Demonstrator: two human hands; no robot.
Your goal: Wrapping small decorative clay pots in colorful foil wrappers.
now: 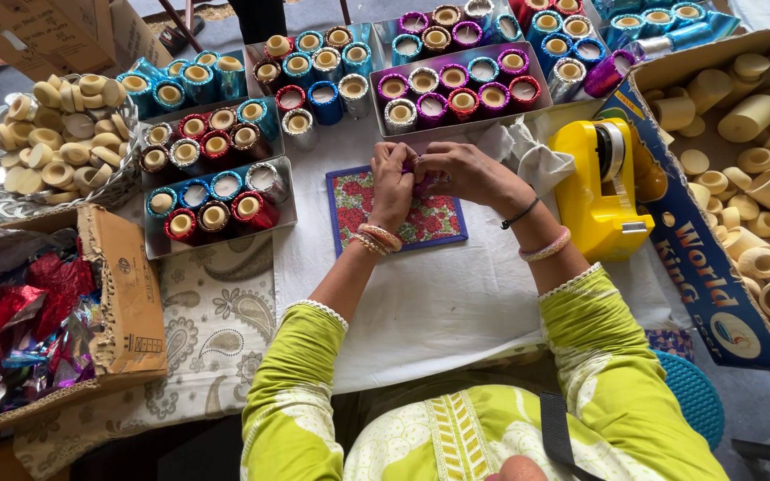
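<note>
My left hand (pixel 391 183) and my right hand (pixel 461 171) meet above a small floral mat (pixel 434 224) on the white cloth. Between the fingers of both hands sits a small purple foil-wrapped piece (pixel 419 184), mostly hidden by my fingers. Bangles ring both wrists. Just beyond my hands stands a shallow tray (pixel 456 127) of foil-wrapped cylinders in purple, pink, silver and red.
A yellow tape dispenser (pixel 601 183) stands right of my hands. A cardboard box (pixel 697 267) of plain wooden cylinders is at far right. More trays of wrapped cylinders (pixel 216 191) lie to the left, with a plate of wooden rings (pixel 55 134) and a box of foil sheets (pixel 28 321).
</note>
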